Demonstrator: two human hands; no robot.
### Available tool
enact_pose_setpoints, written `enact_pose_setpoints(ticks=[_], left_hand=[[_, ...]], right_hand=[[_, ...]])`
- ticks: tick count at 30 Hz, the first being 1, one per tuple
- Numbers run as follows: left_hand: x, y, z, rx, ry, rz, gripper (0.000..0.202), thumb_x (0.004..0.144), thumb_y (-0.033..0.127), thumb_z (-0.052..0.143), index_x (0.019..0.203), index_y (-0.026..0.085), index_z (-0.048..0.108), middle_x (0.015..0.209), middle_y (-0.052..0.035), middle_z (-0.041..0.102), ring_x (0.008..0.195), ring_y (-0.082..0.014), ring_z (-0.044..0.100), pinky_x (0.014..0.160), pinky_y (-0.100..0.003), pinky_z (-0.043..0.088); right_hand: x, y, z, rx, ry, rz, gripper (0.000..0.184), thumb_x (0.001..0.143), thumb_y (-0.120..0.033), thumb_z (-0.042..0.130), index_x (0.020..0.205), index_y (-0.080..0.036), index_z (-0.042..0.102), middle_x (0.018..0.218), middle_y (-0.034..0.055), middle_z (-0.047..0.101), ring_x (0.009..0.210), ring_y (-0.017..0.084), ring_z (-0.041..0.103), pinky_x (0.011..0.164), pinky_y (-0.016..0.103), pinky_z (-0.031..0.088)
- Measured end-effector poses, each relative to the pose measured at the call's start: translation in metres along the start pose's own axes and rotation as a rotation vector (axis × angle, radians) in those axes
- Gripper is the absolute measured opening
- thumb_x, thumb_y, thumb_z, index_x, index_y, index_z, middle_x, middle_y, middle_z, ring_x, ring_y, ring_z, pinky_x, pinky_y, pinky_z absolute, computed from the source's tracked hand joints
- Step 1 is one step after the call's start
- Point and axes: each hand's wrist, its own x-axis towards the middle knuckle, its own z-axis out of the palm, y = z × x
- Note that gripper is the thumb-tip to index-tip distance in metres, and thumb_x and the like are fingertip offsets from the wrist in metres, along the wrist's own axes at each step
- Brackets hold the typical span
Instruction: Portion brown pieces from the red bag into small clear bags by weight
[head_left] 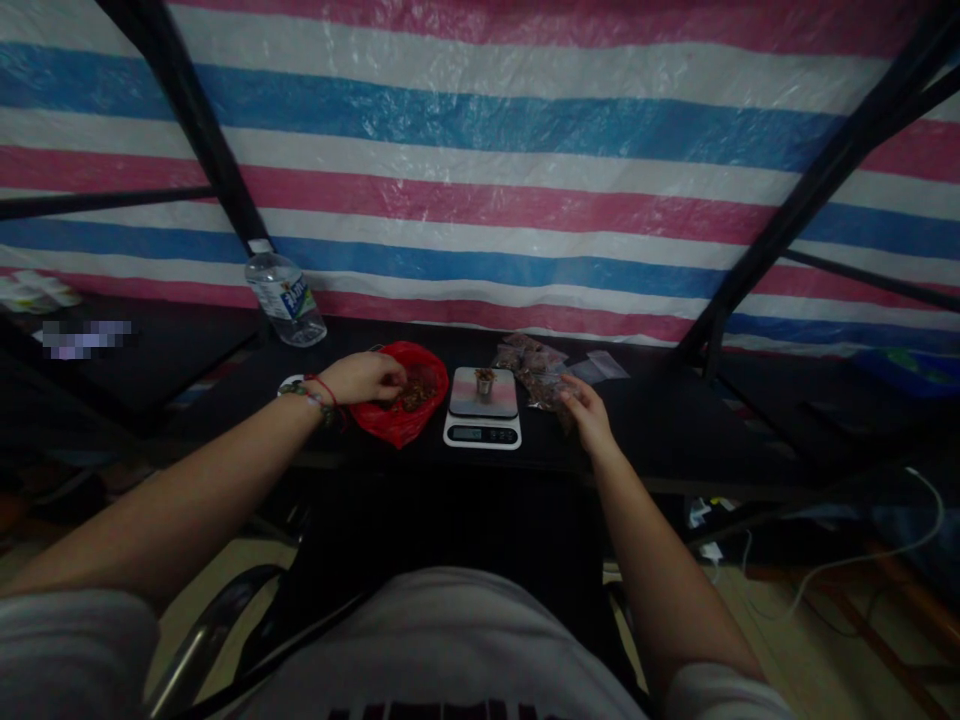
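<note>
The left hand point(365, 378) reaches into a red plastic bag point(397, 405) that lies open on the dark surface point(675, 420), its fingers point(394, 377) curled down among the small brownish pieces point(417, 392) heaped inside; whether they have actually pinched any of the pieces cannot be told at this distance and in this dim light. A red cord and a beaded band circle that wrist. Just beside the bag, at its 3 o'clock, stands a small digital kitchen scale point(482, 408) with a pale platform and a display along its near edge, and a little cup point(485, 379) sits on the platform toward its far side, holding something dark. At 3 o'clock from the scale the right hand point(587, 412) rests at the near end of a cluster of small clear packets point(534, 370) filled with similar brownish stuff, its fingers point(571, 398) bent loosely over the nearest packet and touching it, not clenched. A few flat, clear bags point(600, 368) lie at 1 o'clock from that hand. A clear water bottle point(285, 298) with a blue label stands at 10 o'clock from the red bag, near a black frame post, against a striped pink, white and blue tarpaulin point(480, 150).
</note>
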Motion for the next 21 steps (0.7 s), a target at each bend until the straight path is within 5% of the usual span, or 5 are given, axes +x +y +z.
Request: enact_pose_setpoints(ticks=[6, 11, 14, 21], left_hand=[[-0.015, 0.004, 0.006, -0.061, 0.2, -0.031, 0.034, 0.079, 0.025, 0.056, 0.111, 0.018, 0.066, 0.112, -0.0073, 0.066, 0.099, -0.0216, 0.061, 0.092, -0.033, 0.045], [-0.008, 0.062, 0.007, -0.49, 0.319, 0.015, 0.049, 0.081, 0.041, 0.059, 0.123, 0.017, 0.057, 0.107, -0.0078, 0.068, 0.091, -0.0211, 0.065, 0.084, -0.033, 0.052], [0.001, 0.094, 0.007, -0.593, 0.403, 0.11, 0.068, 0.07, 0.045, 0.072, 0.129, 0.016, 0.052, 0.125, -0.012, 0.061, 0.109, -0.0264, 0.06, 0.095, -0.038, 0.048], [0.014, 0.111, 0.015, -0.876, 0.591, 0.081, 0.051, 0.072, 0.03, 0.071, 0.116, 0.016, 0.051, 0.112, -0.0096, 0.064, 0.098, -0.0223, 0.064, 0.087, -0.035, 0.05]], right_hand=[[-0.005, -0.039, 0.02, 0.1, -0.001, -0.09, 0.058, 0.073, -0.05, 0.07, 0.122, -0.023, 0.058, 0.102, 0.0073, 0.069, 0.095, 0.024, 0.065, 0.089, 0.041, 0.05], [-0.014, -0.086, 0.075, 0.289, -0.187, -0.159, 0.054, 0.073, -0.048, 0.073, 0.122, -0.028, 0.059, 0.105, 0.0054, 0.068, 0.101, 0.023, 0.063, 0.094, 0.041, 0.049], [-0.017, -0.115, 0.112, 0.346, -0.301, -0.178, 0.054, 0.074, -0.047, 0.073, 0.123, -0.03, 0.058, 0.111, 0.0044, 0.066, 0.105, 0.023, 0.062, 0.095, 0.042, 0.048], [-0.021, -0.144, 0.156, 0.233, -0.398, -0.129, 0.057, 0.072, -0.047, 0.074, 0.124, -0.028, 0.056, 0.116, 0.0045, 0.065, 0.109, 0.024, 0.061, 0.097, 0.042, 0.048]])
